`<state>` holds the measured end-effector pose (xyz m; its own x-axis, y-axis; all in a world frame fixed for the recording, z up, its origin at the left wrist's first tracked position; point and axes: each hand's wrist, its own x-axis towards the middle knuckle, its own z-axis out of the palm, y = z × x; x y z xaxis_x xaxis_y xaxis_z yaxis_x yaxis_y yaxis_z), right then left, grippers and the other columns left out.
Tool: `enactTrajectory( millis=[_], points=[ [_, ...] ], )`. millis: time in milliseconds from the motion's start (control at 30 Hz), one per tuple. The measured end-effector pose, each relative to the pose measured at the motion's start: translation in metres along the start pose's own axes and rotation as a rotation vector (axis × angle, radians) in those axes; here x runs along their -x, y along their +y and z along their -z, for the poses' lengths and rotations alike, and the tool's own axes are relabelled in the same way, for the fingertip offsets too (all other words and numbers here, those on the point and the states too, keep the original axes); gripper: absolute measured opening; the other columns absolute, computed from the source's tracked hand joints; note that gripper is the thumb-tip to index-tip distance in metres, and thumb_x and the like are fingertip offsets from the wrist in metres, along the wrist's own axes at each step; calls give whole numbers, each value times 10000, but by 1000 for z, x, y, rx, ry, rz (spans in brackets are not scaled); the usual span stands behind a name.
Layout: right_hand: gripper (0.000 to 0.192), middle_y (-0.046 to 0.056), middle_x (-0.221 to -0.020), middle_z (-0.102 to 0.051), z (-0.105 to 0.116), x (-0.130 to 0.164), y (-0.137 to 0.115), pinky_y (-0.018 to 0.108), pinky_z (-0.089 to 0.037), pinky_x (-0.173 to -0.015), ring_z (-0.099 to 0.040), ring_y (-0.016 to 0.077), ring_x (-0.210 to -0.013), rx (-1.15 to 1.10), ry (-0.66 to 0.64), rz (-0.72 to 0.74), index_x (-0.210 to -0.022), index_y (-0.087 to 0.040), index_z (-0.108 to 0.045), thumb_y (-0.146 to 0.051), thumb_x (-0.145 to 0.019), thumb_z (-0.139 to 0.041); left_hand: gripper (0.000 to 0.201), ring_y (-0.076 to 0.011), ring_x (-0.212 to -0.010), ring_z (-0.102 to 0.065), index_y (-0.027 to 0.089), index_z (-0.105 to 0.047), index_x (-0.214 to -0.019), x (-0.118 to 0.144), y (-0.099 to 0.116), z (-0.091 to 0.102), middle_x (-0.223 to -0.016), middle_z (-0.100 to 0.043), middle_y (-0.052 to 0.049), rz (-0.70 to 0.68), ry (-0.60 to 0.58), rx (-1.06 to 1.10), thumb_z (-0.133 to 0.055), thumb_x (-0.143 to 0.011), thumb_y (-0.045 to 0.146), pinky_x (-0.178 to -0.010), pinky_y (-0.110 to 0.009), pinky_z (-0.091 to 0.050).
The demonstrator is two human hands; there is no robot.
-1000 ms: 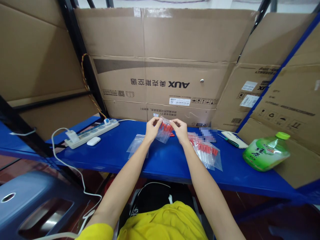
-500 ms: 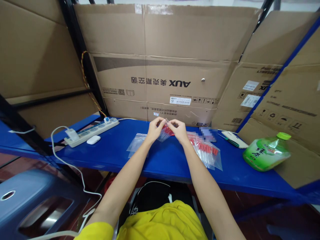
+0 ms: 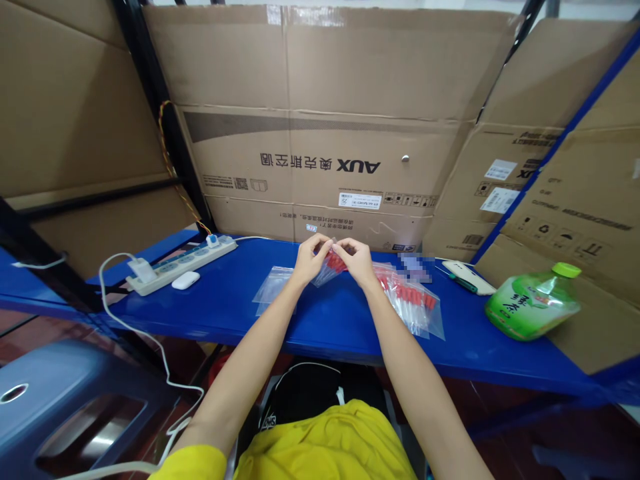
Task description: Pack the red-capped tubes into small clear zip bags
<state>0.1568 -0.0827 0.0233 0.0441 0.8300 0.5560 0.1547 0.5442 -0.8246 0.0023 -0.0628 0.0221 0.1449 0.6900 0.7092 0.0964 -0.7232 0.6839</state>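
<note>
My left hand (image 3: 307, 261) and my right hand (image 3: 358, 260) meet above the blue shelf (image 3: 330, 319), both pinching the top edge of a small clear zip bag of red pieces (image 3: 331, 264). The fingertips of the two hands nearly touch over the bag. Right of my right hand lies a pile of filled bags with red pieces (image 3: 413, 301). Left of my left hand lie flat empty clear bags (image 3: 273, 288).
A white power strip (image 3: 179, 263) with a plugged charger and cable sits at the left, a white earbud case (image 3: 185, 280) beside it. A green bottle (image 3: 532, 303) lies at the right, near a white device (image 3: 468, 276). Cardboard boxes (image 3: 325, 127) wall the back. A blue stool (image 3: 65, 400) stands lower left.
My hands have drawn closer together along the bag's top edge, and the bag now hangs narrower between them. The view has shifted slightly.
</note>
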Motion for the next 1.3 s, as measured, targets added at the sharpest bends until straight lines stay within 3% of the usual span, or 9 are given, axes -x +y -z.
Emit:
enactTrajectory(
  millis=[267,467,767,933,1067,1300],
  points=[
    [401,30,-753,-716,0,-2,5,310,-504,-689,-609,176,-673,23,-3,34,-816,-188,-729,-589,-824,-715,359,-173,-781,-588,185,-685,-878,-1,0,0,-877,-684,-50,-28,-5,-37,-580,-982,513,-758,-285,-443],
    [365,34,-738,-721,1,-1,4,313,-503,-667,-612,191,-665,50,14,12,-812,-197,-743,-562,-803,-730,385,-155,-713,-545,194,-643,-867,-4,-7,3,-761,-610,-12,49,152,49,-576,-976,557,-713,-272,-430],
    [351,25,-742,-711,3,-2,7,304,-500,-686,-622,186,-682,76,36,31,-783,-197,-711,-545,-822,-705,405,-160,-758,-600,167,-686,-847,-7,-15,2,-821,-692,-26,137,-60,187,-733,-849,569,-752,-274,-476],
    [364,40,-816,-735,1,-3,6,312,-518,-746,-642,193,-747,-6,30,6,-831,-192,-726,-554,-789,-741,378,-149,-709,-584,167,-680,-798,-6,-17,5,-766,-676,-18,129,0,166,-714,-876,535,-718,-271,-463],
    [354,27,-762,-703,2,-3,6,307,-503,-710,-609,186,-716,28,39,17,-806,-194,-717,-549,-803,-720,382,-152,-698,-581,171,-687,-801,-7,-15,7,-762,-681,-17,149,55,167,-729,-858,546,-707,-278,-466],
    [317,15,-756,-689,5,-3,6,304,-494,-707,-608,185,-720,55,69,38,-773,-202,-694,-518,-800,-706,377,-204,-842,-677,169,-772,-878,-4,-3,7,-919,-765,-76,248,-61,245,-819,-781,530,-802,-325,-534]
  ],
)
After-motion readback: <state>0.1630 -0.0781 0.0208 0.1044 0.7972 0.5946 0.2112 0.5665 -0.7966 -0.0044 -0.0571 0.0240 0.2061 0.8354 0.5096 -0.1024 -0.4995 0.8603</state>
